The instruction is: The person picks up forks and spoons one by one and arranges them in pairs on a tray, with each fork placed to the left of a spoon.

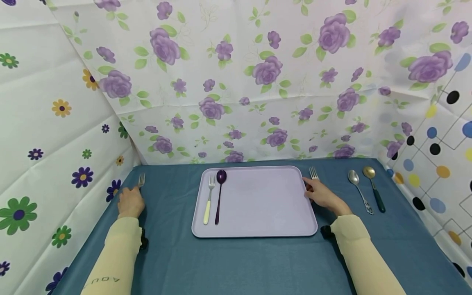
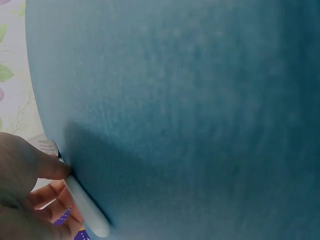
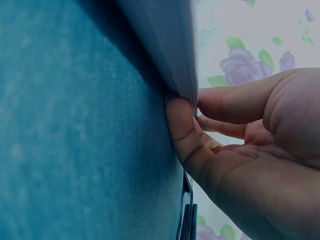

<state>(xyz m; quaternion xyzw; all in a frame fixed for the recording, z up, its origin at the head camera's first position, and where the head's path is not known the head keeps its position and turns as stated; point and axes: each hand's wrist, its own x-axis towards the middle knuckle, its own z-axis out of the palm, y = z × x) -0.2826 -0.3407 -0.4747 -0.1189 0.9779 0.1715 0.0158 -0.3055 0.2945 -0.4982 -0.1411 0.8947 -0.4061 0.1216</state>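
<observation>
My left hand (image 1: 130,203) is at the left side of the table, pinching a fork (image 2: 86,206) between thumb and fingers. The white handle shows in the left wrist view, and the metal tines point away from me. On the right, my right hand (image 1: 324,195) grips the right rim of a pale lilac tray (image 1: 265,200), with fingertips (image 3: 181,117) at its edge in the right wrist view. Along the tray's left side lie a fork with a cream handle (image 1: 207,211) and a dark purple spoon (image 1: 221,177).
Just beyond my right hand, another fork (image 1: 313,173) shows its tines, its handle hidden by the hand. Farther right lie a silver spoon (image 1: 354,178) and a gold spoon with a green handle (image 1: 378,200). Blue cloth (image 1: 236,266) covers the table; patterned sheets (image 1: 236,82) rise around it.
</observation>
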